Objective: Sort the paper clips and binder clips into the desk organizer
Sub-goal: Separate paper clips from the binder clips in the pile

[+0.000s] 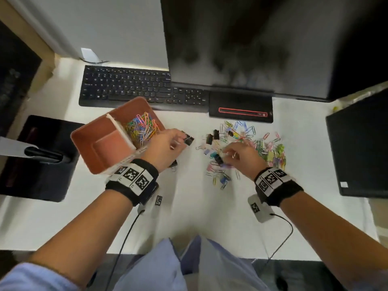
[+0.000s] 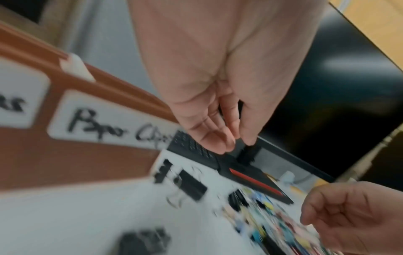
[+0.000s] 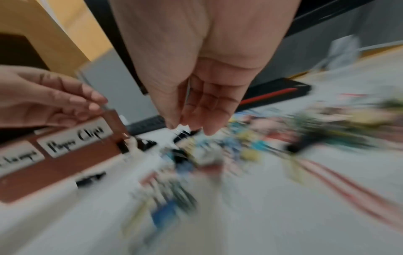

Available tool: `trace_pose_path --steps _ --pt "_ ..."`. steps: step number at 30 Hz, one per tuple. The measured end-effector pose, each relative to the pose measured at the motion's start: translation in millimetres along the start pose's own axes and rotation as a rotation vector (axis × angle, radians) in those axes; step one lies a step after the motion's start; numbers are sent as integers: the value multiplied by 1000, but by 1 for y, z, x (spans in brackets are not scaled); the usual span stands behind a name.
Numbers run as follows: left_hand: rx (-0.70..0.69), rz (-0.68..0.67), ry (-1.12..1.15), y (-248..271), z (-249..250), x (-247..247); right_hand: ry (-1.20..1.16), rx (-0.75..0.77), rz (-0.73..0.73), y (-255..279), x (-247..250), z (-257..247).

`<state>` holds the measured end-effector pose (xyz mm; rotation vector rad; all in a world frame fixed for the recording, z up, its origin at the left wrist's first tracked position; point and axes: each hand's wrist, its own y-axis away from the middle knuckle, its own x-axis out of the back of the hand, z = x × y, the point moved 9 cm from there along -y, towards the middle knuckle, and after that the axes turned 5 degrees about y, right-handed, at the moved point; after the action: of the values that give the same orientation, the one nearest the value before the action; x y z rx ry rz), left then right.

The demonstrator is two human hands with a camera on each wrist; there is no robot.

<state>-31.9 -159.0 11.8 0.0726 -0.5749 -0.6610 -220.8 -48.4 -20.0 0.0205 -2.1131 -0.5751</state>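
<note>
Left hand [image 1: 165, 143] pinches a black binder clip [image 1: 188, 140] just beside the brown organizer [image 1: 100, 162]. Right hand [image 1: 241, 156] reaches, fingers curled, into the scattered clip pile [image 1: 252, 143] on the desk [image 1: 189, 206]; its grip cannot be told.

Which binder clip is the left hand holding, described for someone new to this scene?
Start at the brown desk organizer left of the scattered clips. Just right of its paper clip compartment, the left hand pinches a black binder clip at its fingertips. Unlike the other black binder clips lying on the desk, it is lifted.
</note>
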Motion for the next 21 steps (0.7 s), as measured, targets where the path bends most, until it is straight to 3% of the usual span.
trace_pose_path --steps 5,9,12,15,21 --pt "4 -175 -81 4 6 -91 -33 -104 -121 45 -30 70" --pt "53 -160 -101 -6 5 -131 -1 -89 -160 49 -45 85" --pt "116 -114 -168 -19 -3 -142 -17 -40 -139 41 -46 81" --pt "83 -83 -215 -29 -2 -142 -47 0 -119 32 -42 76" --pt "130 -47 -198 -32 -8 -117 -17 109 -77 15 -34 69"
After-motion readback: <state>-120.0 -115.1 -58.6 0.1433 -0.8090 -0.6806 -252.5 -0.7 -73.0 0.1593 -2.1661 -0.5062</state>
